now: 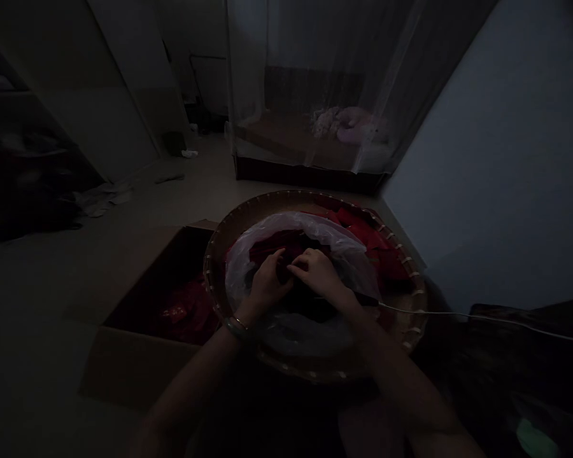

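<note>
The room is very dark. My left hand (268, 281), with bangles at the wrist, and my right hand (319, 272) meet over an open, whitish plastic bag (298, 334). Dark red material (267, 247) shows inside the bag. Both hands have curled fingers, and the right thumb and forefinger are pinched together. Something dark lies between the fingertips, too dim to name. Under my right wrist is a dark slim object (367, 298). The bag sits in a round woven bamboo tray (211, 267), beside bright red pieces (363, 226) on its far right side.
A thin white cord (458, 314) runs right from the dark slim object. An open cardboard box (138, 356) with red items (184, 312) stands left of the tray. A netted bed (286, 137) is ahead, a pale wall (501, 159) to the right, and cloths (102, 197) lie on the left floor.
</note>
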Demonstrator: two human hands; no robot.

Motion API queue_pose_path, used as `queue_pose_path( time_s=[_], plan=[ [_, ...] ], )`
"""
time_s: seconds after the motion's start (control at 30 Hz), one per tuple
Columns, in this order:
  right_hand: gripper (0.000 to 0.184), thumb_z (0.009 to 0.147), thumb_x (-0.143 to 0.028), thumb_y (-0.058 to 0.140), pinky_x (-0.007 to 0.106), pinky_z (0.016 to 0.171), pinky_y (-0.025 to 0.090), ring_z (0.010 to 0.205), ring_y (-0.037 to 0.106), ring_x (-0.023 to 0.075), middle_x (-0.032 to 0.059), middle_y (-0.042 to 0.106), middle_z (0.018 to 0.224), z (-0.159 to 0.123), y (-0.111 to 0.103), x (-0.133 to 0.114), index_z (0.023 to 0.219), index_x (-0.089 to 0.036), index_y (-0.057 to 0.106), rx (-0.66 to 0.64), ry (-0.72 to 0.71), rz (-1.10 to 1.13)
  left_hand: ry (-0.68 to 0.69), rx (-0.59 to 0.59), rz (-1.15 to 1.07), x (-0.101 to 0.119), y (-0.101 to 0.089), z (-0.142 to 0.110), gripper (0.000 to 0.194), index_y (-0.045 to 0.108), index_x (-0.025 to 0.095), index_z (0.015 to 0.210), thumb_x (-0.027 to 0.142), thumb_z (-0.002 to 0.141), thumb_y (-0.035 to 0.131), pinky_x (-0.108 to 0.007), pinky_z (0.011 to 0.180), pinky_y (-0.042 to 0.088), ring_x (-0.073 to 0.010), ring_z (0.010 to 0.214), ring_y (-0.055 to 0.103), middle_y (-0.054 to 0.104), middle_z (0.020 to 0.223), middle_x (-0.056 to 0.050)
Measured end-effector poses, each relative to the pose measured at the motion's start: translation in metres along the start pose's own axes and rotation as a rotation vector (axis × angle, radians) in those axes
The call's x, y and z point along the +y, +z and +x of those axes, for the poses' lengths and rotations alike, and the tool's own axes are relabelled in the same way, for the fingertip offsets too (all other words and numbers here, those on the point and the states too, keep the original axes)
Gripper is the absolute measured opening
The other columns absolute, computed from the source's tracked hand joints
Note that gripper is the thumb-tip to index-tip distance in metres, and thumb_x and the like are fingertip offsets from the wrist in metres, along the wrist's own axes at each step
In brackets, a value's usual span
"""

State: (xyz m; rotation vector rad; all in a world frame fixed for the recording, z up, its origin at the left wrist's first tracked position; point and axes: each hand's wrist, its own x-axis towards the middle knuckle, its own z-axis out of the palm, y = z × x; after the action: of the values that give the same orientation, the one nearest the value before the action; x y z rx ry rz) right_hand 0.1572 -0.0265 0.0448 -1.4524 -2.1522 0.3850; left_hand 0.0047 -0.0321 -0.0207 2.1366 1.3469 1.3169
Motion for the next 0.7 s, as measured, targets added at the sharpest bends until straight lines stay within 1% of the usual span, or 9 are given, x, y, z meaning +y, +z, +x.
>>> queue_pose_path(
  time_s=[0.1,0.23,0.33,0.43,0.5,0.63,0.7],
  plan=[
    [0.020,0.083,-0.031,0.057,0.028,0.074,0.040,0.080,0.056,0.0170,0.0064,0.062,0.081,0.002,0.003,0.002,0.076,-0.019,0.071,-0.031,0.053,-0.084,-0.003,-0.004,0.012,0.000,0.000,0.000,0.066,0.038,0.017,0.129,0.015,0.068,0.062,-0.034,0.088,0.048,-0.0202,0.101,0.057,0.057,0.114,-0.010],
    [0.029,0.088,-0.034,0.048,0.027,0.070,0.038,0.079,0.057,0.0164,0.0068,0.062,0.082,0.003,-0.001,0.002,0.078,-0.019,0.071,-0.057,0.088,-0.181,-0.003,-0.026,0.014,0.000,0.000,0.000,0.068,0.038,0.017,0.130,0.015,0.067,0.063,-0.034,0.087,0.048,-0.0201,0.099,0.057,0.057,0.113,-0.009],
    [0.028,0.088,-0.035,0.048,0.026,0.070,0.038,0.080,0.057,0.0158,0.0061,0.062,0.085,0.001,-0.002,-0.001,0.082,-0.020,0.071,-0.058,0.083,-0.199,0.001,-0.025,0.016,-0.002,0.000,0.000,0.069,0.038,0.018,0.130,0.015,0.066,0.064,-0.034,0.087,0.048,-0.0202,0.099,0.057,0.057,0.111,-0.009],
    [0.029,0.089,-0.037,0.047,0.025,0.072,0.038,0.084,0.057,0.0159,0.0058,0.063,0.088,-0.001,-0.003,-0.004,0.085,-0.021,0.072,-0.065,0.047,-0.210,0.007,-0.021,0.024,-0.002,0.001,0.000,0.069,0.038,0.018,0.130,0.015,0.066,0.063,-0.034,0.088,0.048,-0.0205,0.101,0.057,0.057,0.114,-0.009],
    [0.028,0.088,-0.037,0.048,0.025,0.070,0.038,0.087,0.057,0.0167,0.0056,0.064,0.089,0.000,-0.003,-0.006,0.086,-0.023,0.072,-0.115,0.038,-0.238,0.014,-0.033,0.025,-0.002,0.000,-0.001,0.068,0.037,0.017,0.130,0.015,0.066,0.063,-0.034,0.088,0.048,-0.0206,0.101,0.057,0.056,0.114,-0.010],
    [0.025,0.086,-0.037,0.051,0.024,0.062,0.036,0.080,0.060,0.0166,0.0042,0.067,0.085,0.004,-0.007,-0.006,0.085,-0.025,0.073,-0.302,0.072,-0.274,0.037,-0.072,0.019,0.000,-0.001,0.000,0.069,0.037,0.017,0.130,0.015,0.066,0.063,-0.034,0.086,0.048,-0.0206,0.099,0.057,0.058,0.110,-0.009],
    [0.032,0.089,-0.041,0.046,0.024,0.061,0.036,0.080,0.061,0.0166,0.0048,0.067,0.086,0.004,-0.008,-0.007,0.086,-0.024,0.072,-0.316,0.087,-0.281,0.048,-0.066,0.020,0.000,-0.001,-0.001,0.069,0.037,0.017,0.129,0.014,0.065,0.063,-0.035,0.089,0.048,-0.0213,0.103,0.056,0.057,0.112,-0.009]
  ],
)
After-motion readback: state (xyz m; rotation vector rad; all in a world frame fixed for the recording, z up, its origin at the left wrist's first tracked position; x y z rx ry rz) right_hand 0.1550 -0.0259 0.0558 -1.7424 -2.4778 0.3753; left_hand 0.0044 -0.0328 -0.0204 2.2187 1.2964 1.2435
